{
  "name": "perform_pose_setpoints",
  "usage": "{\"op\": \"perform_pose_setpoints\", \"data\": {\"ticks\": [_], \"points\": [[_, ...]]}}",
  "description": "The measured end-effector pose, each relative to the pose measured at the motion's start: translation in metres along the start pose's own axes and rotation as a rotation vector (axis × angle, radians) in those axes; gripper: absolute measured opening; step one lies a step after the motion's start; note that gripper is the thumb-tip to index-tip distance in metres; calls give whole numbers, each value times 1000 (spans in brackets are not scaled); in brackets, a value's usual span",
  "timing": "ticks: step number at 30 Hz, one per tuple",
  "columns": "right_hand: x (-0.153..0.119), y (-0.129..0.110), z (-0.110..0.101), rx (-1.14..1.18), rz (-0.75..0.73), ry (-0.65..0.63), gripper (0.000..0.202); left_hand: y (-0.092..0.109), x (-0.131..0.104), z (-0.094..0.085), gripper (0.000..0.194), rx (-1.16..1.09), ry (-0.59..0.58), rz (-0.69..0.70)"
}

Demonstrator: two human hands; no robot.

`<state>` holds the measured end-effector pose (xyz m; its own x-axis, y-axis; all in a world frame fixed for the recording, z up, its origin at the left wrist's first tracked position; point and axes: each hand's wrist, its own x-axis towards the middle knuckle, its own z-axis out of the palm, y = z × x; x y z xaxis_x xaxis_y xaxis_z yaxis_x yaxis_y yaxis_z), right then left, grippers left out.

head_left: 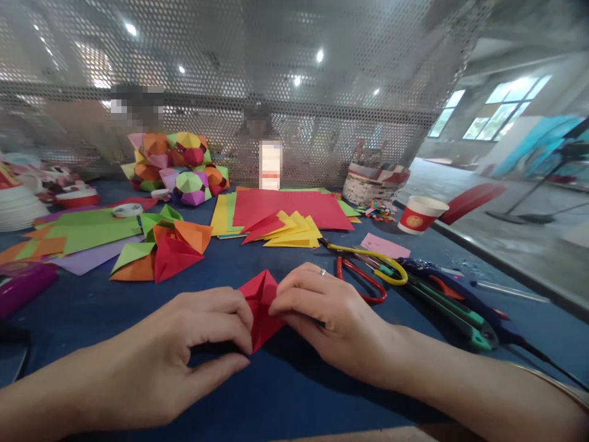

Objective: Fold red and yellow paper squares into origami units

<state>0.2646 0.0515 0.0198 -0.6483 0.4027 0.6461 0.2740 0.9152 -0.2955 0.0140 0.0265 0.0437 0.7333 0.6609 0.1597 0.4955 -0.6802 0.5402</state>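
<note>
Red paper (263,310), matte, creased into a pointed form with a ridge, sits low on the blue tabletop (105,304), between both hands. Left hand (170,350): fingers curled narrow, holding its left edge. Right hand (334,310): fingertips pinch its right side; one ring. Beyond: one red-and-white cup (415,216), one pink slip (385,245), at least five faceted, multicoloured paper balls (192,187).
</note>
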Motion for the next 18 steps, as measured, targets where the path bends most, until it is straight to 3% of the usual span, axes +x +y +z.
{"op": "perform_pose_setpoints", "data": {"ticks": [2,4,7,10,18], "points": [[0,1,0,-1,1,3,19,-3,1,-1,17,3,79,-10],[0,1,0,1,17,-4,20,-10,3,-1,14,27,228,-64],[0,0,-2,14,66,-10,21,-23,7,-1,31,38,364,-241],[1,-1,-3,33,70,15,20,-32,10,0,48,-65,313,-369],[5,2,-3,23,10,73,21,-28,25,-5,59,-359,281,-397]]}}
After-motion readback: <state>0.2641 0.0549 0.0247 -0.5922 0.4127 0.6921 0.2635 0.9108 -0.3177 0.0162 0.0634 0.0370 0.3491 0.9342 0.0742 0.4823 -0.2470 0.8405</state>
